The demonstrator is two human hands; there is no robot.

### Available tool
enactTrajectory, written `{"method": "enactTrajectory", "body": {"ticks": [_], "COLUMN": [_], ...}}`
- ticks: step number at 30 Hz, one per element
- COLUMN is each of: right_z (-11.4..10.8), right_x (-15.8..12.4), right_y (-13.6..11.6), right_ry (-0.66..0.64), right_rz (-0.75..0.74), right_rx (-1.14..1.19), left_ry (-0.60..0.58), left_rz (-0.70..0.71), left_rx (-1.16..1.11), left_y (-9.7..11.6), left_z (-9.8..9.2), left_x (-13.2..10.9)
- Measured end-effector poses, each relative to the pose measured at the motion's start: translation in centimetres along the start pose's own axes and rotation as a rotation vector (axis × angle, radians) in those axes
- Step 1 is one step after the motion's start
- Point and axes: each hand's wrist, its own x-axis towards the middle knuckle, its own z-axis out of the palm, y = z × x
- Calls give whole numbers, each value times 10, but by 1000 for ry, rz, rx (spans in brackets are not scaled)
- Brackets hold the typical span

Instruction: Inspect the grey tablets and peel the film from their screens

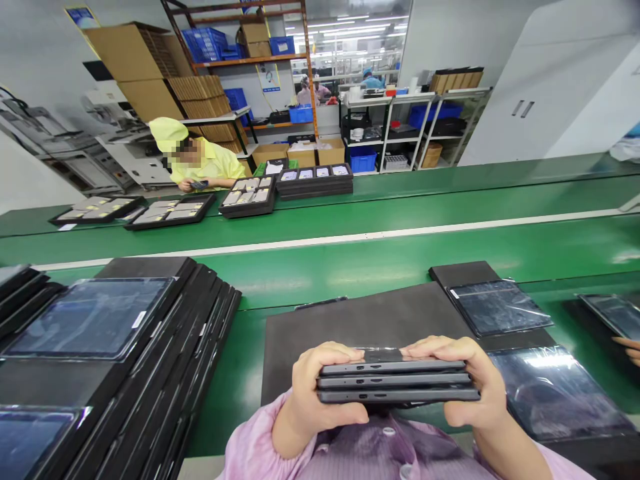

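A stack of three dark grey tablets (397, 382) is held level in front of my chest, port edges facing me. My left hand (320, 390) is closed around its left end, with the thumb below and the fingers over the top. At the right end, my right hand (473, 383) grips it the same way. Just behind the stack, a dark foam mat (350, 327) lies on the green bench. To the right, a film-covered tablet (500, 305) rests on dark foam, and a larger film-covered panel (560, 393) lies nearer me.
Tall piles of black foam trays (185, 333) stand at left, with a tablet (95, 317) on top. Across the green conveyor (390, 260), a co-worker in yellow (215, 160) handles a small item beside filled trays (250, 197). Another person's hand (631, 348) touches a tablet at the right edge.
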Motion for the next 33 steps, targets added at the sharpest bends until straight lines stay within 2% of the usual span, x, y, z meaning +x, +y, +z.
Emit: {"method": "enactTrajectory", "body": {"ticks": [8,14,21,27,33], "right_z": [-5,-7,-3,0,0], "right_x": [0,6,15,19,17], "right_y": [3,9,15,27,30], "right_ry": [-11,-24,-42,-57,-68], "right_rz": [39,43,-59,-228,-239], "right_rx": [37,32,22,65,56], "left_ry": [-14,19,32,2,-9], "left_rz": [-44,-49,-106,-113,-101], "left_rx": [-10,-1,3,29,32], "left_y": [0,-5,-7,-3,1], "left_z": [0,-1,-8,-14,-13], "left_x": [4,8,8,11,13]}}
